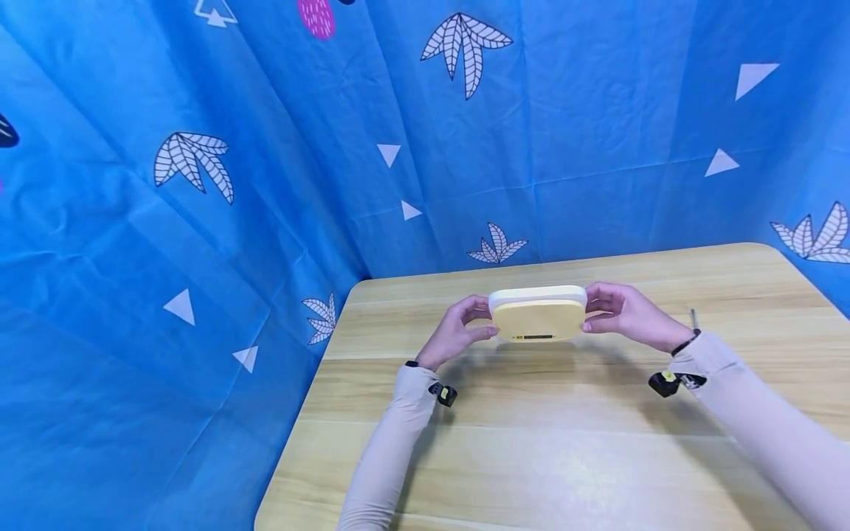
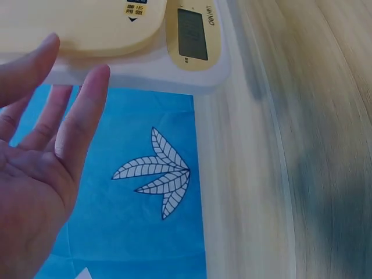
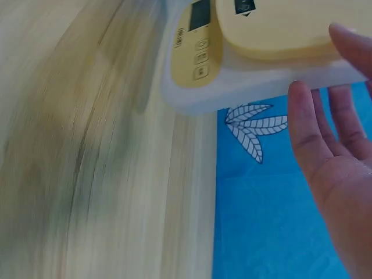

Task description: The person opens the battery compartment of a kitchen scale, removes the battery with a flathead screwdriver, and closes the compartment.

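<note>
A small kitchen scale (image 1: 538, 318) with a yellow top and white base is held a little above the wooden table (image 1: 531, 442), toward its far edge. My left hand (image 1: 479, 321) grips its left end, and my right hand (image 1: 593, 308) grips its right end. In the left wrist view the thumb lies on the yellow platform and a finger touches the white base of the scale (image 2: 192, 35). The right wrist view shows the right hand (image 3: 325, 70) the same way on the scale (image 3: 197, 49), whose display and buttons are visible.
A blue cloth (image 1: 199, 221) printed with white leaves and triangles hangs behind and to the left of the table, close to its far edge. Bare wood lies in front of the hands. Small black clips sit at both sleeve cuffs.
</note>
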### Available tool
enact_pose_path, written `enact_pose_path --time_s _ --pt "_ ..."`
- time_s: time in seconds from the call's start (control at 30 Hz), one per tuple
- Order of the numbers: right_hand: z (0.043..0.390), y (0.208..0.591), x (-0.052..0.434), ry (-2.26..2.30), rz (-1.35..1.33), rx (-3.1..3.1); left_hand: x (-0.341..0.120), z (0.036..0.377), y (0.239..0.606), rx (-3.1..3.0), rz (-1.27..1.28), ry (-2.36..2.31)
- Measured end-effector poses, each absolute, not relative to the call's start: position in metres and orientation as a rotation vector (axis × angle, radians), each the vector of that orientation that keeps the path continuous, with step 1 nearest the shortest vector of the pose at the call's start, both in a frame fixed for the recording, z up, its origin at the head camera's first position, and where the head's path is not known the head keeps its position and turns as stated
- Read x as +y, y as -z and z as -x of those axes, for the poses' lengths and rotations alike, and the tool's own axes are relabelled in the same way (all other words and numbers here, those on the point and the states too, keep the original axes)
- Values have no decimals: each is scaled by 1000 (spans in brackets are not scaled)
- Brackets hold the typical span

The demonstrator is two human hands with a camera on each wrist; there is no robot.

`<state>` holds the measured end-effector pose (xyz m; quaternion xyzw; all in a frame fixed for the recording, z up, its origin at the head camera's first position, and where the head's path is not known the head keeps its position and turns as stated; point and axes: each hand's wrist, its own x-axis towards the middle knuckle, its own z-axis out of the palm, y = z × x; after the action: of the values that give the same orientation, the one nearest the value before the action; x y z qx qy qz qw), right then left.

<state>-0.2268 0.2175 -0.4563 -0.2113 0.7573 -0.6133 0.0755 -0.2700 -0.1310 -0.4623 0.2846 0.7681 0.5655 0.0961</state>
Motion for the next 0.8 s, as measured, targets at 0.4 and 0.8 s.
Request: enact_pose_path --time_s 0.4,0.8 --pt "228 466 215 1658 1031 2429 -134 268 469 2228 -984 -1557" --pt "215 479 209 1348 1071 2703 -130 266 486 2440 -1128 -1236"
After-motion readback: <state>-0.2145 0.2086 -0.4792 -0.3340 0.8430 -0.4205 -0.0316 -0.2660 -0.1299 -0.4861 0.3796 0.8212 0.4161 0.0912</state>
